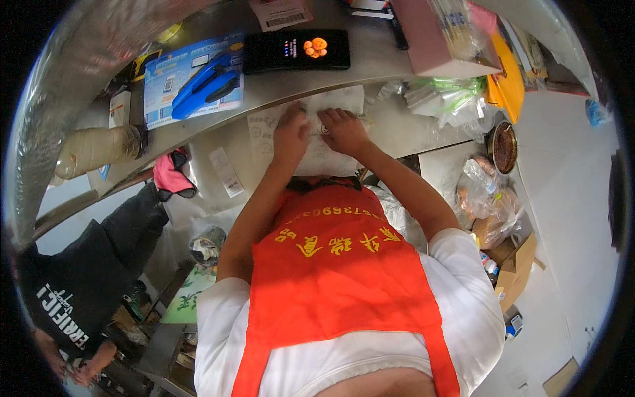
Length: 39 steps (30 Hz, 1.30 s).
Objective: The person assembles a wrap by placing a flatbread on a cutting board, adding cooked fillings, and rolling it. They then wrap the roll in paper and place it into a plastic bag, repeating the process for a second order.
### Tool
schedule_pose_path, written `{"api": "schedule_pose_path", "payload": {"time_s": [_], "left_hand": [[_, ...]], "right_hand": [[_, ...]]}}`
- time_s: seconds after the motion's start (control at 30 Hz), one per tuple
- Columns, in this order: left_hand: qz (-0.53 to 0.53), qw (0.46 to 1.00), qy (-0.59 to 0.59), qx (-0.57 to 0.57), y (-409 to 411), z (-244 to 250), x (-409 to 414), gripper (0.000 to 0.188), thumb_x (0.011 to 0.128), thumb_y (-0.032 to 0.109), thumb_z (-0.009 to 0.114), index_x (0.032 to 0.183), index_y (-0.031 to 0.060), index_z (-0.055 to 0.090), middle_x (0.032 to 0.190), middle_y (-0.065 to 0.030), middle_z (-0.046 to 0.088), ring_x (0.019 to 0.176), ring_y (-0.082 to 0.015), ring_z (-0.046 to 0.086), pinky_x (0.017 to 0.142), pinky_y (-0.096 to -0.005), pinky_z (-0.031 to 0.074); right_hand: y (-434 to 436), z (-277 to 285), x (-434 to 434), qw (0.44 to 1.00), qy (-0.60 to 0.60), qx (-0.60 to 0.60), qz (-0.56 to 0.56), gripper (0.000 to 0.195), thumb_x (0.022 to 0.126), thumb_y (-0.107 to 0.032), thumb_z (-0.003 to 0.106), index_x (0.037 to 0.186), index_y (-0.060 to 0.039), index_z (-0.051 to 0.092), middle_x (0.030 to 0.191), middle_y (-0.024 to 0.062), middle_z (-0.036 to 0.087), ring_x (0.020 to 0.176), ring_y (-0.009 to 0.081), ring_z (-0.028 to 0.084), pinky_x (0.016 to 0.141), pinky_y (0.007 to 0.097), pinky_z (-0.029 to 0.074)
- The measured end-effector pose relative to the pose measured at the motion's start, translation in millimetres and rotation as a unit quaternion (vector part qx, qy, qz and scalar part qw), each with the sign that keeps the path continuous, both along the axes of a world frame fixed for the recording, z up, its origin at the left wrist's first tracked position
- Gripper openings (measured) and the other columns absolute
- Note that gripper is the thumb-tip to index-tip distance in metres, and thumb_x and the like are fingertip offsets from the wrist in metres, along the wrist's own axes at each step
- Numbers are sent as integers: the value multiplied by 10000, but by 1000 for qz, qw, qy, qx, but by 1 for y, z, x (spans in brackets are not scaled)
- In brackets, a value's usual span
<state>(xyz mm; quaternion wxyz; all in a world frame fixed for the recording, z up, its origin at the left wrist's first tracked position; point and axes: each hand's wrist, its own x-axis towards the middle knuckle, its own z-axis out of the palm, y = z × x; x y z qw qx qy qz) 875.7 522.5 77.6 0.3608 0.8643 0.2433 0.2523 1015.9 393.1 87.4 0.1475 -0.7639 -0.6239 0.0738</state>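
Note:
Sheets of thin printed paper (330, 156) lie on the metal worktop in front of me, partly under a raised shelf's edge. My left hand (293, 121) is at the paper with its fingers bent and somewhat blurred; what it pinches cannot be made out. Close to its right, my right hand (342, 130) rests on the paper, fingers curled at a whitish, folded-looking part between the two hands. Whether either hand grips the paper is unclear. A narrow printed slip (226, 171) lies left of the sheets.
The metal shelf (377, 64) holds a blue stapler (206, 88) on a leaflet, a phone (297, 50) and a pink box (436, 44). Plastic bags (449, 104) and a round bowl (503, 147) are at the right. A pink cloth (173, 176) hangs left; another person stands lower left.

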Motion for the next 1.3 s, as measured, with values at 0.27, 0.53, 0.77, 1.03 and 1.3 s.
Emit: {"api": "schedule_pose_path", "payload": {"time_s": [0.27, 0.53, 0.77, 1.03, 1.3], "left_hand": [[-199, 933, 294, 55, 9, 34, 26, 188, 961, 211, 540, 1053, 50, 573, 1073, -203, 651, 917, -405, 637, 749, -499, 514], [-206, 943, 154, -209, 23, 29, 7, 508, 929, 196, 586, 1386, 71, 405, 1284, -246, 535, 1159, -442, 537, 967, -465, 464], [-173, 935, 220, 217, -2, 7, 21, 652, 800, 101, 624, 1390, -30, 380, 1331, -249, 499, 1186, -432, 527, 1015, -460, 441], [-200, 917, 324, 121, 23, 24, 63, 507, 830, 129, 590, 1293, -44, 479, 1235, -230, 539, 1132, -406, 539, 960, -508, 431], [-234, 853, 441, 154, 21, 31, 78, 695, 871, 167, 600, 1486, 42, 304, 1469, -230, 368, 1357, -396, 362, 1093, -534, 326]], "right_hand": [[0, -13, 1, 993, 0, 112, -27, 550, 746, -234, 718, 1204, 26, 558, 1244, 193, 553, 1159, 342, 547, 1008, 443, 435], [25, -18, 42, 991, 101, -27, 80, 542, 688, -277, 749, 1180, -83, 630, 1195, 138, 607, 1140, 334, 553, 998, 446, 435], [48, -17, 60, 964, 175, -159, 120, 526, 671, -357, 763, 1095, -66, 651, 1074, 163, 643, 1088, 358, 571, 956, 454, 453], [23, -9, 55, 993, 101, -56, 32, 509, 769, -397, 729, 1126, -54, 615, 1057, 186, 658, 1032, 373, 613, 863, 443, 498], [21, 14, 54, 997, -9, -73, 15, 623, 772, -400, 739, 1253, -51, 553, 1208, 202, 609, 1162, 381, 553, 975, 456, 442]]}}
